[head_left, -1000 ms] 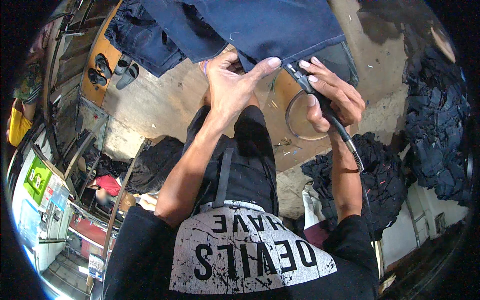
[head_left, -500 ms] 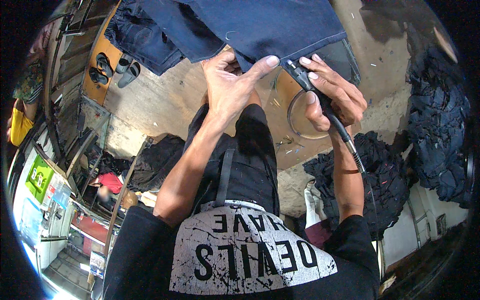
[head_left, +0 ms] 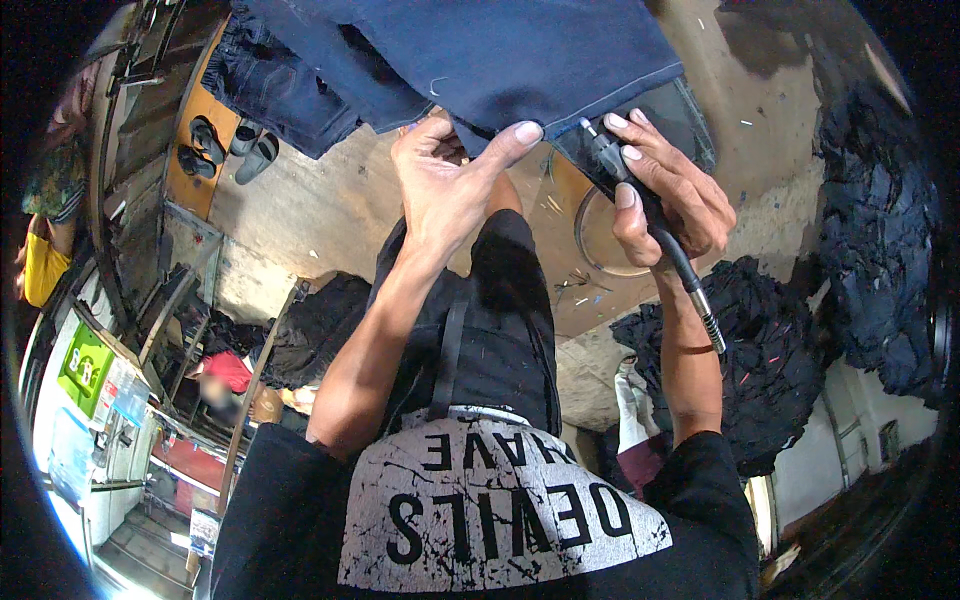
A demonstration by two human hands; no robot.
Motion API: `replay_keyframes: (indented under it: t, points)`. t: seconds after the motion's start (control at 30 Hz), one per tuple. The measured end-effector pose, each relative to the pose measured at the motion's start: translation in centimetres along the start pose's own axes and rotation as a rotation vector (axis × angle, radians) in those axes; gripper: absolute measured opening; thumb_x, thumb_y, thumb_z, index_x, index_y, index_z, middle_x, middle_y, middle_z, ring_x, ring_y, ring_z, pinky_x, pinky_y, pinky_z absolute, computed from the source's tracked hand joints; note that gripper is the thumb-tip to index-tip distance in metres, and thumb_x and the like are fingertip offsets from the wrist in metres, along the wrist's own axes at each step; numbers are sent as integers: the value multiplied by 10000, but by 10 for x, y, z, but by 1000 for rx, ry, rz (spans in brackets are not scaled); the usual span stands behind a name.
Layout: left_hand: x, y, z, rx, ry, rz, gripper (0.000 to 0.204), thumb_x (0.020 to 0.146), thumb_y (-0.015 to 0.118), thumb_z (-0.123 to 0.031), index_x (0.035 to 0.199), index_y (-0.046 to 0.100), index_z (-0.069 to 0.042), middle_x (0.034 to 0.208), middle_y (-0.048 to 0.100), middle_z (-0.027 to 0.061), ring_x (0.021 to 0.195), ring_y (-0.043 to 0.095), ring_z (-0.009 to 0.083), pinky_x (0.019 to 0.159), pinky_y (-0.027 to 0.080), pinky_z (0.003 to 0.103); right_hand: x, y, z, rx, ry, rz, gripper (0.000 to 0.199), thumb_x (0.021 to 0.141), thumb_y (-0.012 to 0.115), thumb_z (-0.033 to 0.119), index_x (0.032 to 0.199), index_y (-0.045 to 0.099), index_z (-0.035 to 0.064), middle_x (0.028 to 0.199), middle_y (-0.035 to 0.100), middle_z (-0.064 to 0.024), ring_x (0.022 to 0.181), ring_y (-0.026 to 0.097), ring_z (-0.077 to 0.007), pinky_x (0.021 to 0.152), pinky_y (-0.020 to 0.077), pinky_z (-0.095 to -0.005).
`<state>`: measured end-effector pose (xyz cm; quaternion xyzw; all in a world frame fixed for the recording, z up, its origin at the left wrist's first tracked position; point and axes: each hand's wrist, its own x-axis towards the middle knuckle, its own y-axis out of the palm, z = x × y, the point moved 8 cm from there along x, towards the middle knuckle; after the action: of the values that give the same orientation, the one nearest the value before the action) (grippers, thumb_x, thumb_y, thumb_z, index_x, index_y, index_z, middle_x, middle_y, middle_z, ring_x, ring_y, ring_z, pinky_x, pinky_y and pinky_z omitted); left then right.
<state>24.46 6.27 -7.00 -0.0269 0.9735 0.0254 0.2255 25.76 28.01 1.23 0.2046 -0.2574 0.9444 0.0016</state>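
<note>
A dark blue denim garment (head_left: 500, 55) hangs spread across the top of the view. My left hand (head_left: 450, 185) pinches its lower edge, thumb stretched out to the right. My right hand (head_left: 665, 185) grips a black pen-like rotary tool (head_left: 612, 160) whose tip meets the denim's edge just right of my left thumb. A black flexible shaft (head_left: 690, 285) runs from the tool down along my right forearm.
More dark denim hangs at the upper left (head_left: 270, 80). Piles of dark garments lie at the right (head_left: 770, 350) and far right (head_left: 880, 250). A round brown stool top (head_left: 600, 240) sits below my hands. A pair of sandals (head_left: 205, 145) rests at the left, and shelves (head_left: 110, 400) stand at the lower left.
Both hands have shifted slightly up and left along the denim edge; the tool tip stays at the fabric.
</note>
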Motion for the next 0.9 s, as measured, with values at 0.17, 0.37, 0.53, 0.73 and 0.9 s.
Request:
replay_keyframes:
  t: [0.17,0.37,0.53,0.73,0.9]
  points:
    - [1,0,3,-1,-29,1,191,832,916,-78,911,769,15,880,758,9,782,656,64,738,525,244,-1,-2,1,-2,41,21,224,867,638,42,1031,706,-95,1085,760,-317,1101,751,-444,1049,555,-570]
    - [1,0,-2,2,-6,18,179,840,908,-65,931,774,11,890,751,8,769,643,64,726,518,242,0,-8,-1,-50,57,-14,224,775,667,8,973,707,-88,1041,768,-291,1034,772,-418,1000,594,-536]
    - [1,1,-3,-4,-20,3,184,845,905,-67,954,780,12,907,748,7,788,648,66,737,521,244,0,-9,-6,-42,33,-106,248,727,662,-26,962,704,-96,1004,767,-303,998,785,-414,981,609,-533]
    - [1,0,1,42,-46,32,210,845,910,-76,986,780,10,950,754,12,820,649,68,768,518,243,-3,-13,-7,-63,74,-165,265,739,656,-30,988,707,-104,1013,764,-312,1020,780,-416,1004,591,-555]
    - [1,-1,4,-3,-49,18,214,840,916,-85,965,772,11,924,736,-4,800,623,55,745,493,234,-5,-15,-9,-67,98,-222,271,747,661,-24,998,716,-108,1018,767,-310,1033,778,-415,1014,580,-568]
